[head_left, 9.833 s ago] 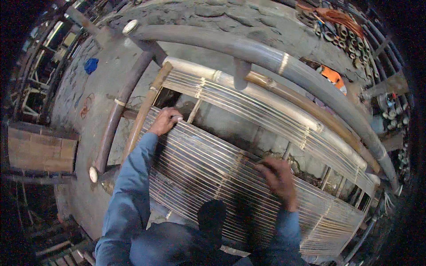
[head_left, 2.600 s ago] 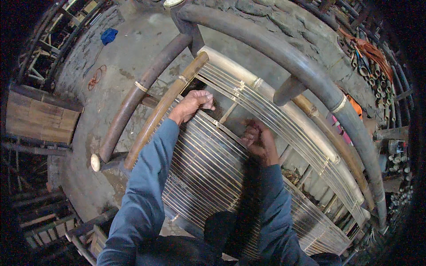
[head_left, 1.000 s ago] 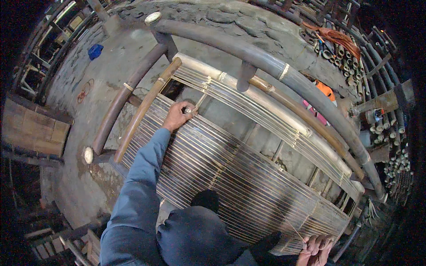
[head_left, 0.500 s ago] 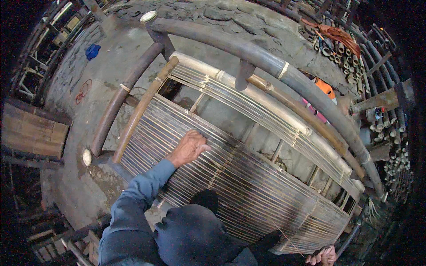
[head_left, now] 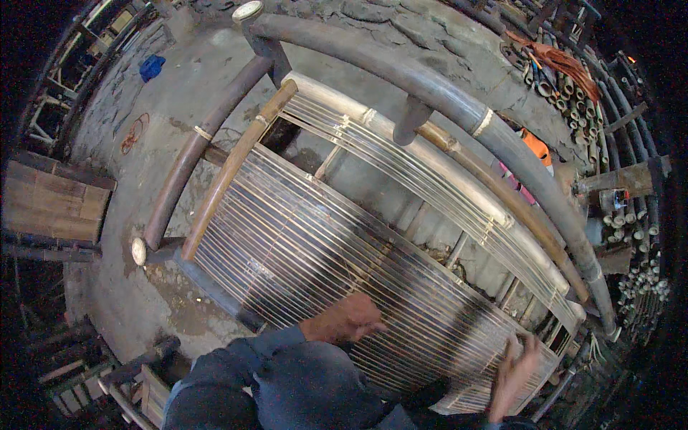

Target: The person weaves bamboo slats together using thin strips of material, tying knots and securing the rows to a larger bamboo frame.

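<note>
A slatted bamboo seat panel [head_left: 301,208] lies inside a large bamboo bench frame. My left hand [head_left: 349,317] is over the near middle of the slats, its fingers curled in. Whatever it may hold is hidden, and I cannot tell if it touches the slats. My right hand [head_left: 514,369] is raised above the panel's near right end, slightly blurred, with its fingers apart and nothing visible in them. Beyond the panel, a narrow band of thin strips [head_left: 423,179] runs along a pale bamboo rail [head_left: 459,175], with a gap to the panel.
Thick dark bamboo poles form the bench's back rail [head_left: 401,57] and left side [head_left: 175,165]. Cut bamboo tubes [head_left: 573,107] are piled at the far right under a reddish cloth [head_left: 562,61]. A blue item [head_left: 151,67] lies on the floor at far left.
My left hand has moved right and toward me across the slats. My right hand has risen from the near right corner onto the panel's area, and its fingers have spread.
</note>
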`<control>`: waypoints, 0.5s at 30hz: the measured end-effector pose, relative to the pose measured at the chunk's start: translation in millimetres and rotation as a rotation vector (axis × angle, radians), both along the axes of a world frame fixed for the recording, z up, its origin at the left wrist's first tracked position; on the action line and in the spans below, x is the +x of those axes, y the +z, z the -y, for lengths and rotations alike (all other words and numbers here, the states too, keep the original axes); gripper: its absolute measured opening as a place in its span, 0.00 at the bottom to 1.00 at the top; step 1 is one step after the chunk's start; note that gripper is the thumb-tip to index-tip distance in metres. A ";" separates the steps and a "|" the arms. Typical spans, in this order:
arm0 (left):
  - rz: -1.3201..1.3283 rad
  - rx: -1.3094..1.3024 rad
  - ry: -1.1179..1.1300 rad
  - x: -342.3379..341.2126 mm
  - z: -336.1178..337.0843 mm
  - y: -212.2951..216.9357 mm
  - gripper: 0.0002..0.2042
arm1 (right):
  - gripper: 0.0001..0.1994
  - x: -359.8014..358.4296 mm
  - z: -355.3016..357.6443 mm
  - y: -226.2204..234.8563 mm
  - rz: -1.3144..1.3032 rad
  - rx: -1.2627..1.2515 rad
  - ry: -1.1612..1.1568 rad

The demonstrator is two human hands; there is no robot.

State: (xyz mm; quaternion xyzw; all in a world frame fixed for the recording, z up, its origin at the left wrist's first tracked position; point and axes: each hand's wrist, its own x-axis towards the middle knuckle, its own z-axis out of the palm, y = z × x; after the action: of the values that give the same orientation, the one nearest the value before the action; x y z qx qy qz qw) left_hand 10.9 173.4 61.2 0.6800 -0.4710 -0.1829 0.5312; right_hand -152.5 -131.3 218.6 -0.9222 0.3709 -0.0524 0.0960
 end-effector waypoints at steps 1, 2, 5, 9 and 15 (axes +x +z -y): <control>0.009 -0.012 -0.015 -14.9 6.3 2.7 0.09 | 0.13 25.1 -11.0 -30.5 0.176 0.073 0.075; 0.021 -0.002 -0.022 -27.4 8.5 2.7 0.10 | 0.17 88.2 -48.7 -18.7 -0.050 0.430 0.046; -0.038 -0.003 -0.080 -40.0 12.3 9.0 0.09 | 0.25 156.9 -103.2 -126.3 -0.119 0.904 0.525; -0.291 0.007 -0.075 -42.6 -1.7 34.5 0.09 | 0.15 188.1 -157.6 -157.0 -0.055 1.781 0.106; 0.170 0.203 0.715 78.0 -41.0 24.2 0.07 | 0.11 134.9 -106.8 -173.6 0.393 1.061 0.128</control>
State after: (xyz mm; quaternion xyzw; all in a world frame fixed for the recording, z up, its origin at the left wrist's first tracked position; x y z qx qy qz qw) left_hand 88.9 214.4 85.3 0.8635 -0.2260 0.0254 0.4502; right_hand -17.6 -24.4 45.0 -0.7414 0.2651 -0.0236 0.6161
